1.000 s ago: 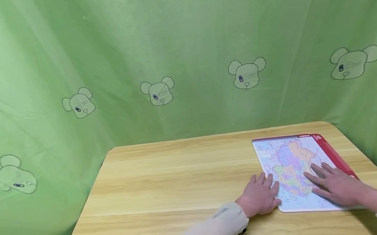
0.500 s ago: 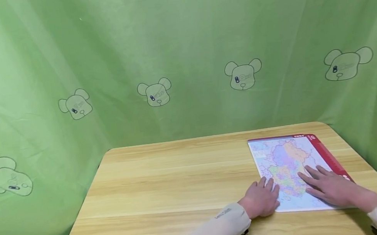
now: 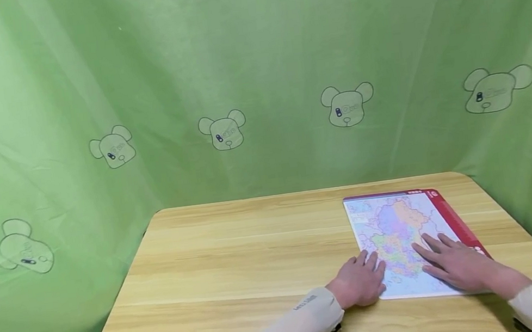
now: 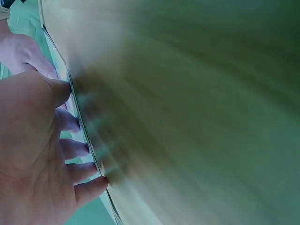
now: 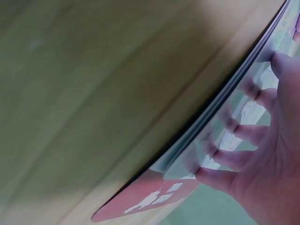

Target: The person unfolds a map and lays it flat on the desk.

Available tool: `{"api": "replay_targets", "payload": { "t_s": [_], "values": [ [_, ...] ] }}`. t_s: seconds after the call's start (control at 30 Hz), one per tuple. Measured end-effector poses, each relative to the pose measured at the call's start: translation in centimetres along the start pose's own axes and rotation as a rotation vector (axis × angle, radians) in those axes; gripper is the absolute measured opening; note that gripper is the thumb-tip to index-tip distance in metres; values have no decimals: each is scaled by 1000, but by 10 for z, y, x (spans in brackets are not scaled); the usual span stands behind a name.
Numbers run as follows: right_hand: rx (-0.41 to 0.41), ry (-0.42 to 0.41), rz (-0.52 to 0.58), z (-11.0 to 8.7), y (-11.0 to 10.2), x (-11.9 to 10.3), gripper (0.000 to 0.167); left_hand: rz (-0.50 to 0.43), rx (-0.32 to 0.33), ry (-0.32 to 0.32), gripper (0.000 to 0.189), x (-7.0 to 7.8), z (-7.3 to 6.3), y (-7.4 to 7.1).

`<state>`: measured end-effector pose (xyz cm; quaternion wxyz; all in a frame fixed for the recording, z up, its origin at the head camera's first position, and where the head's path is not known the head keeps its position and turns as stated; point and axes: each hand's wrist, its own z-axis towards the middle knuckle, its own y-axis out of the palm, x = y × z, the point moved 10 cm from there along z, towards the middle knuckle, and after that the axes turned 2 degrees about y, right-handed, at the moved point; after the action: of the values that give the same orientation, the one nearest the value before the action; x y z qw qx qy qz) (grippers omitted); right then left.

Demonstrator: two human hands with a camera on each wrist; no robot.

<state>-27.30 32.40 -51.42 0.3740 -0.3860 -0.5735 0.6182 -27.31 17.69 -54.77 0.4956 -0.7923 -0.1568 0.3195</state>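
A colourful map sheet [image 3: 385, 218] with a red border strip along its right side lies flat at the right of the wooden table [image 3: 238, 268]. My right hand [image 3: 461, 264] rests on its lower right part, fingers spread and fairly straight. At the near left edge, my left hand [image 3: 358, 281] lies with its fingertips on the map's margin and its palm beside it. In the right wrist view, fingertips [image 5: 218, 176] touch the glossy surface, and the near edge shows more than one thin layer. In the left wrist view, the left fingertips [image 4: 96, 185] meet the edge.
Green fabric [image 3: 252, 41] printed with bear heads hangs behind and at both sides of the table. Bare wood grain runs left of the map. Both arms come in from the front in light sleeves [image 3: 299, 324].
The map has slid a little to the left across the table. Both hands have moved left with it, their fingers still on its surface.
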Motion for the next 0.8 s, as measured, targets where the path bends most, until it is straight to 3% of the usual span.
{"api": "replay_targets", "payload": {
  "t_s": [0.4,0.8],
  "values": [
    [-14,-24,16,20,1,-20,56,-2,-29,-14,59,-19,-18,9],
    [-32,-42,22,47,4,-43,57,-33,-3,-24,58,-41,-33,26]
  ]
}}
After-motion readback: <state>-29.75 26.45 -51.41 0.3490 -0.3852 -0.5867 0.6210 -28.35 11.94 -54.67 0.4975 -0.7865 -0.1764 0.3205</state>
